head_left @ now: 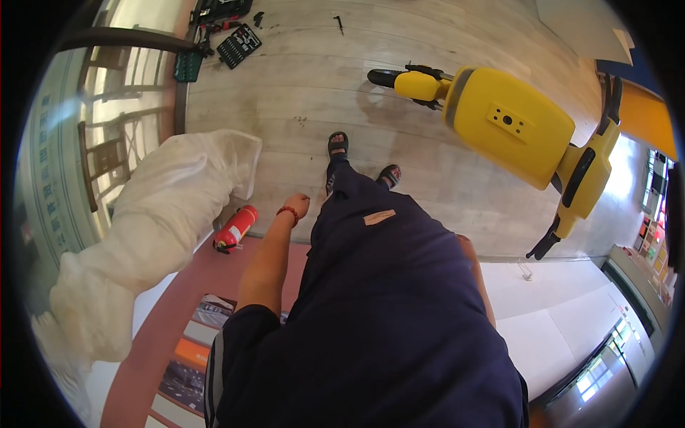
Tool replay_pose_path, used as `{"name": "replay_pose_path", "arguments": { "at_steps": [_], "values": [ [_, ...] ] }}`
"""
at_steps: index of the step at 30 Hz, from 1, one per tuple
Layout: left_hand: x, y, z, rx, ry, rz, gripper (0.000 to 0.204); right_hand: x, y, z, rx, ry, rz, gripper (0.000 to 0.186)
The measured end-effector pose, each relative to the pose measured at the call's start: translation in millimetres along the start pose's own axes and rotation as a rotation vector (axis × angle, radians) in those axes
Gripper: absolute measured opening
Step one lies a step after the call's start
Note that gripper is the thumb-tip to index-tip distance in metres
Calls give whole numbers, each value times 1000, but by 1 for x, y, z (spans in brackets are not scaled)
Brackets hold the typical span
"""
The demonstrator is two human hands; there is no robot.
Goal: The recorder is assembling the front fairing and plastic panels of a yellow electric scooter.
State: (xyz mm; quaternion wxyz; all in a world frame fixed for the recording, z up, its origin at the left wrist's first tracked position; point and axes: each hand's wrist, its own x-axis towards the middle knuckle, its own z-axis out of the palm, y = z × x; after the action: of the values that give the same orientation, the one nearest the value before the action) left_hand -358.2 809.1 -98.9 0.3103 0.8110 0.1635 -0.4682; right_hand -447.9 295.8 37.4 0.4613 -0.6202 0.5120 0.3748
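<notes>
Beside my dark clothing, my left hand [300,205] hangs with a red beaded bracelet on the wrist, its fingers curled and whatever is inside them hidden. Just left of it a red fire extinguisher [235,228] lies or leans beside a large white translucent sheet [150,207]. My right forearm [472,267] shows at the edge of my body, with the hand hidden behind it. My sandalled feet [338,145] are on the pale plank floor [300,100]. A yellow scooter [506,143] stands ahead of me to the right, out of contact with my visible hand.
Open tool cases [239,45] and a loose dark tool [340,25] lie at the upper left and top. A glazed wall with chairs behind it [107,143] runs along the left. An orange-yellow panel [646,118] and shelves [653,253] are at the far right.
</notes>
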Motion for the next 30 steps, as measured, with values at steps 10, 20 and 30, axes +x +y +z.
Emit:
{"name": "replay_pose_path", "arguments": {
  "at_steps": [10, 20, 30],
  "values": [
    [3, -10, 2, -83, -46, 8, 29, 7, -12, 3, -35, -37, -155, 32],
    [-9, 19, -29, -99, -60, -75, 30, 16, -2, 12, 199, 25, 17, 31],
    [9, 59, -63, -58, -83, 11, 31, 26, 56, 24, 311, -7, 68, 33]
  ]
}}
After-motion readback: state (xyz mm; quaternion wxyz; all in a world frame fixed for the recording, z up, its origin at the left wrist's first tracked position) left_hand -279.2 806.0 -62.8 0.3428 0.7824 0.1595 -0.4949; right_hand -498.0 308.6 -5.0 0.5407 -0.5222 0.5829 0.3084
